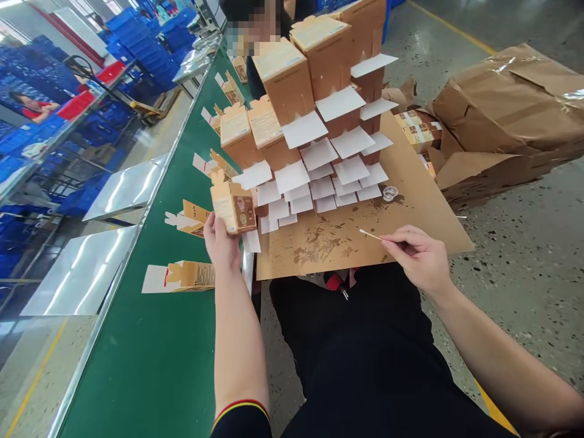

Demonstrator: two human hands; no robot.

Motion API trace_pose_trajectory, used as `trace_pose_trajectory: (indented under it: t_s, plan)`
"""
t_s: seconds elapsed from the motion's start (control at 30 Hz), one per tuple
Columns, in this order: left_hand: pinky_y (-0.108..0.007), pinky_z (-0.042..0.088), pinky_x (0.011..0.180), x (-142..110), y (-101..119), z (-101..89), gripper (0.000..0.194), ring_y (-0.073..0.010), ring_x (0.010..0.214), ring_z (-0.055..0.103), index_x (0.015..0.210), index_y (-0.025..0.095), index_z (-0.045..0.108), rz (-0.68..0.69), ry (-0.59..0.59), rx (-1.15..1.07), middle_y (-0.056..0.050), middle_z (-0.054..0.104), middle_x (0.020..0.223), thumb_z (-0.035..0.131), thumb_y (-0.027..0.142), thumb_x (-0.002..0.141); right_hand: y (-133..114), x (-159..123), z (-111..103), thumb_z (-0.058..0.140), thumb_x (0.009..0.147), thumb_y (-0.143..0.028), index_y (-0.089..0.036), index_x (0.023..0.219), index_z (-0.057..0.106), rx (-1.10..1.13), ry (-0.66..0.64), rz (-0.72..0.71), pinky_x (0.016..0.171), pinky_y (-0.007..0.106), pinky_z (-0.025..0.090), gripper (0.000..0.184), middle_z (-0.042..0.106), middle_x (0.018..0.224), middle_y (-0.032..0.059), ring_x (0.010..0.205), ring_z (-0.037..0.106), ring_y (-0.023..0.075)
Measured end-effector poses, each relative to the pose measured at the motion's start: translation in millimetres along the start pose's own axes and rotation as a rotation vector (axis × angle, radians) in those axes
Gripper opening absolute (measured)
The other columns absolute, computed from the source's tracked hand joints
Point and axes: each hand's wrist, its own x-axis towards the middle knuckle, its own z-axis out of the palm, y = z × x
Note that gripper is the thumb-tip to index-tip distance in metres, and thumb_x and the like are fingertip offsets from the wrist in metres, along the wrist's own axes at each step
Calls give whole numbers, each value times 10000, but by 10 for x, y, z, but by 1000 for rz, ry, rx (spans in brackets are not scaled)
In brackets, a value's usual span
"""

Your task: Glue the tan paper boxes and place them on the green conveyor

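My left hand (pixel 222 242) grips a small tan carton (pixel 233 207) from below, holding it upright over the edge of the green conveyor belt (pixel 155 359). My right hand (pixel 417 255) pinches a thin cotton swab (pixel 370 235) that points left over a stained cardboard sheet (pixel 410 219) lying across my lap. On that sheet stand rows of stacked tan cartons (pixel 301 79) with their white flaps (pixel 319 176) hanging open toward me. A small clear cup (pixel 390 193) sits on the sheet beside the flaps.
More cartons lie on the belt, one near me (pixel 182 277) and one further along (pixel 189 219). Another person sits beyond the stack. Brown paper-wrapped bundles (pixel 511 115) lie on the floor at right. Shiny metal plates (pixel 82 274) and blue crates (pixel 141 42) line the left.
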Motion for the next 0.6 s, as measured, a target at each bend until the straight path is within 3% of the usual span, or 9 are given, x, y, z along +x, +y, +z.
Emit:
trace_pose_trajectory:
  t_s: [0.07,0.2,0.33,0.43,0.6]
  plan:
    - [-373,632,1026,-406,31,-82,712,-318,1438,681,1440,288,714,-75,4,-228,-130,675,1617,900,669,869,11,-4,16,884,925,-730,-282,888,898,93,-18,103,687,369,615,449,759,839,67,784,710,209]
    - [-388,651,1071,-1264,-74,-112,770,-383,1619,557,1438,376,766,-268,-148,-469,-52,703,1632,981,652,751,48,-14,25,938,807,-808,-290,871,894,207,-42,235,735,396,631,524,768,853,67,825,722,230]
    - [-445,708,994,-1831,-299,-85,786,-409,1460,703,1415,349,784,-469,-250,-550,-82,806,1451,999,649,721,67,-12,10,946,838,-750,-293,907,898,184,-46,228,737,399,628,466,762,870,67,850,723,238]
    - [-483,726,986,-1910,-341,-45,709,-377,1263,804,1323,329,819,-492,-305,-554,-90,851,1311,1015,648,721,89,1,-11,932,880,-692,-278,918,892,153,-45,202,747,395,631,418,759,875,64,865,731,238]
    - [-529,640,1183,-1638,-208,252,814,-395,1422,731,1363,289,775,-259,-264,-405,-137,794,1426,1081,593,673,121,-1,6,882,964,-602,-265,961,894,100,-67,121,732,383,636,337,749,866,59,834,728,225]
